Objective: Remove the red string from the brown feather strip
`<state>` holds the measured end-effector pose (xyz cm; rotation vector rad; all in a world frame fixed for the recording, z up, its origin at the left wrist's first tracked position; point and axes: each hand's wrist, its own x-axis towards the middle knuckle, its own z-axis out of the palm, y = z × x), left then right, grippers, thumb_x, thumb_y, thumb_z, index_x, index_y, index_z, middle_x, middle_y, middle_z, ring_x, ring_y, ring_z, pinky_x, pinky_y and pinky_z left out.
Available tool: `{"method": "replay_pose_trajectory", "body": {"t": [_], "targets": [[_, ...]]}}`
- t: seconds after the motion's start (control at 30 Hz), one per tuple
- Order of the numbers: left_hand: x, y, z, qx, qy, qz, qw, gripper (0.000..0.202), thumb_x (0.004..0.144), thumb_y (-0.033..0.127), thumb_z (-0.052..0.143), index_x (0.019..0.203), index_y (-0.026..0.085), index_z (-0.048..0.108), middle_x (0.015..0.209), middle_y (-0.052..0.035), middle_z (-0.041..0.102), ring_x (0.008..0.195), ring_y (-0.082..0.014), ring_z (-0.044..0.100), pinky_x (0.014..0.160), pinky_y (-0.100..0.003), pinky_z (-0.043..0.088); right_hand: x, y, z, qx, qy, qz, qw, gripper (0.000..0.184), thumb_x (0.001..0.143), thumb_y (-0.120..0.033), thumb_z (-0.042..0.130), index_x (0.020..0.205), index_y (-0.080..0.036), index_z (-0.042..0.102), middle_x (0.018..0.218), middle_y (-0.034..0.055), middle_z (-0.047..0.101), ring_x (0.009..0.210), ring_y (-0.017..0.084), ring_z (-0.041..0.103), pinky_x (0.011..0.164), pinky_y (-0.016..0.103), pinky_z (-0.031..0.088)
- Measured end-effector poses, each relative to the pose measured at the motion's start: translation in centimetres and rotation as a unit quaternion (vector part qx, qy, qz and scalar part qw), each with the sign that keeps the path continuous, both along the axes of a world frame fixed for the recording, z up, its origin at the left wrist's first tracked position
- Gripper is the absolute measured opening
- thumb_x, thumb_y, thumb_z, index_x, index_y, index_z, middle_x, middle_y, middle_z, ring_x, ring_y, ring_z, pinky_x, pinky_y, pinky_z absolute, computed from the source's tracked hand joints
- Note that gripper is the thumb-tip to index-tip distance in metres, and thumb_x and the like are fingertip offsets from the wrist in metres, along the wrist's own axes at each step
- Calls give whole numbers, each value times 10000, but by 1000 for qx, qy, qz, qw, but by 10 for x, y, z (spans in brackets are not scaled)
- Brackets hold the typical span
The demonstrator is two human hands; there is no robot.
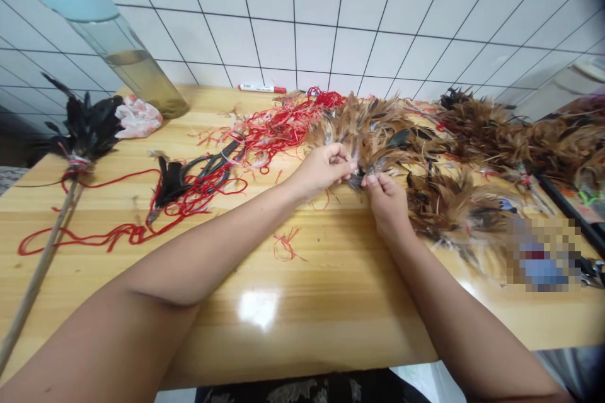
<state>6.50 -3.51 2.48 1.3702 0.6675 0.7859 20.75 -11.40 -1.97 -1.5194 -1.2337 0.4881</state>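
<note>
My left hand [324, 170] and my right hand [387, 201] meet over the wooden table [293, 302], both pinched on the quill ends of a bunch of brown feathers [373, 132]. The fingers of both hands are closed round the feather stems, fingertips almost touching. The feather bunch fans away from me toward the wall. A tangle of red string [283, 123] lies just left of the feathers. Black scissors [212, 167] rest on the string, left of my left hand.
A feather duster on a stick [70, 157] with black feathers lies at the left edge. A clear water bottle [113, 44] stands back left beside a pink bag [137, 116]. More brown feathers [520, 138] pile along the right. A marker [262, 88] lies by the tiled wall.
</note>
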Motion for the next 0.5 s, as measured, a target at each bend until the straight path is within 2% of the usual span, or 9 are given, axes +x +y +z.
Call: {"method": "replay_pose_trajectory", "body": {"t": [0.17,0.33,0.5], "targets": [[3,-6,-4,-3,14,-39,999,142,751,153,644,705,133,511,624,1,625,562,-73,565,537,-188,404,-5,2,-3,1,7,10,1000,232,856,-343,517,709,-199,624,736,16,587,741,162,536,738,304,421],[3,-3,-10,17,23,-14,1000,135,720,120,645,690,136,515,630,12,633,610,-87,594,602,-203,434,-7,3,-1,-13,11,24,1000,200,839,-323,542,723,-199,649,736,17,602,738,162,543,743,306,424],[1,-2,-11,40,47,-21,998,173,701,144,675,684,140,503,610,32,606,579,-76,565,573,-190,409,-9,2,1,-24,-13,32,999,189,822,-292,527,674,-197,596,716,10,564,720,161,514,725,307,395]]}}
